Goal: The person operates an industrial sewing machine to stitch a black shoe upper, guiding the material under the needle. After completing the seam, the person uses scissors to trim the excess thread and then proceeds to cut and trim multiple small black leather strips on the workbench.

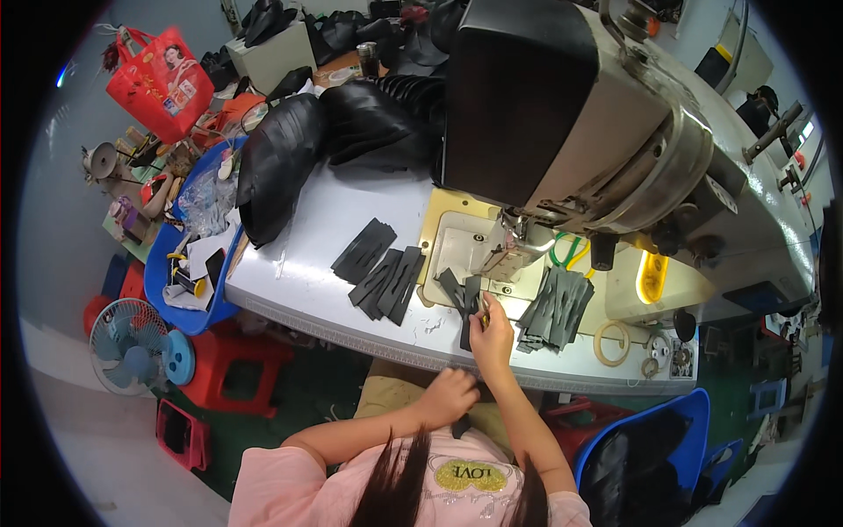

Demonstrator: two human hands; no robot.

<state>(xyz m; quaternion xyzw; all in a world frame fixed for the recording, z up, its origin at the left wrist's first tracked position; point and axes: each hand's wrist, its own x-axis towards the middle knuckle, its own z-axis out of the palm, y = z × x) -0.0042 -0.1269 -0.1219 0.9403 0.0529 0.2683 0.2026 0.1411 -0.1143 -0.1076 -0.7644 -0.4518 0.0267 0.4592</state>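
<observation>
My right hand (493,335) is closed at the table's front edge, its fingertips pinching at a black strip (471,294) beside the sewing machine's needle area. A small yellow-and-dark thing shows within its fingers, too little visible to name. A second black strip (451,288) lies slanted against the first. Over my lap, my left hand (446,397) is curled closed; what it holds, if anything, is hidden. The industrial sewing machine (527,105) stands above the work. Left of its plate lie flat black strips (386,285) with slits; to the right is a thicker pile of strips (555,307).
Scissors (571,253) with green and yellow handles lie behind the right pile. A tan ring (612,342) sits further right. Black leather-like pieces (281,167) are heaped at the table's back left. Blue bins (156,272) flank the table, with red stools (233,373) and a fan (132,347) left.
</observation>
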